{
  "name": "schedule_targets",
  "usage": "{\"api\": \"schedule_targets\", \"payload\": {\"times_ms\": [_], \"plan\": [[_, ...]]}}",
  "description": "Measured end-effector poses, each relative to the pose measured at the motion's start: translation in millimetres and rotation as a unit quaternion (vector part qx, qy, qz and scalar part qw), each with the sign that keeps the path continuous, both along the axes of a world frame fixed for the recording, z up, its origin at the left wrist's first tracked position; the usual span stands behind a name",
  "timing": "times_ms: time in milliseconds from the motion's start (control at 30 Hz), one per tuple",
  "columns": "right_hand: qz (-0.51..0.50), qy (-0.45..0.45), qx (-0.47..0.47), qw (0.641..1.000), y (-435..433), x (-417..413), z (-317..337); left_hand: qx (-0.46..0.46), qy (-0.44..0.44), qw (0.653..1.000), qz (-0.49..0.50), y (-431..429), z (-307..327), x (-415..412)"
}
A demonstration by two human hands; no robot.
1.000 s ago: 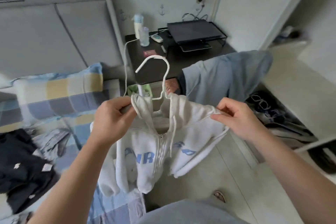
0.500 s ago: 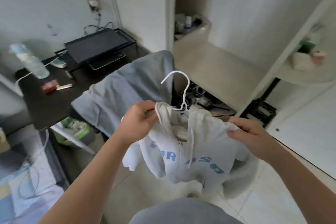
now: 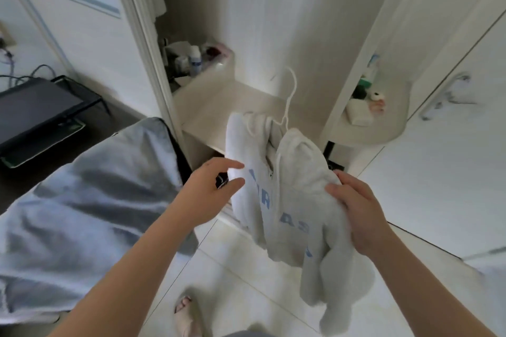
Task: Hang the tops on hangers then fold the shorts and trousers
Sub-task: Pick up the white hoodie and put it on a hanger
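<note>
A white zip hoodie with pale blue letters hangs on a white hanger, whose hook sticks up tilted in front of the open wardrobe. My right hand grips the hoodie's right shoulder, fingers curled into the fabric. To the left, my left hand has straight fingers and thumb lying against the edge of the hoodie's left sleeve. That shoulder stands higher than my left hand. The sleeves dangle below my right wrist.
A grey garment drapes over a chair at the left, and behind it a black tray stand sits on a dark desk. The wardrobe shelf holds bottles at its back. A corner shelf and a door handle are at the right.
The view has swung right, from the bed to the wardrobe, and the hoodie came with it. My left hand has left the left shoulder and opened lower on the sleeve. The hanger tilted.
</note>
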State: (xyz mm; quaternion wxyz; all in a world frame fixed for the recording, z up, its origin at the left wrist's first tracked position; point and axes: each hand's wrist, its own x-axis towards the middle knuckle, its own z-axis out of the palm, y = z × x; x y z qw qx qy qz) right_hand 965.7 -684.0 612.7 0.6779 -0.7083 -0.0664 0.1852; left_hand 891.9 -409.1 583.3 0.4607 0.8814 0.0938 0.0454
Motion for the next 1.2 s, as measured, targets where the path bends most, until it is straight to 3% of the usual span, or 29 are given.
{"api": "schedule_targets", "payload": {"times_ms": [200, 567, 933, 1200], "plan": [[-0.121, -0.006, 0.057, 0.991, 84.0, 44.3, 32.9, -0.024, -0.026, 0.996, -0.082, 33.2, 19.6, 55.9], [-0.149, -0.1, 0.136, 0.974, 251.2, 129.1, 114.9, 0.046, -0.063, 0.972, -0.223, 141.1, 103.4, 109.3], [-0.129, -0.248, 0.151, 0.948, 344.4, 210.1, 221.8, 0.086, -0.156, 0.972, -0.15, 194.3, 182.5, 184.4], [-0.089, -0.378, 0.171, 0.906, 369.2, 286.4, 321.8, 0.127, -0.257, 0.952, -0.108, 223.6, 249.3, 268.9]]}}
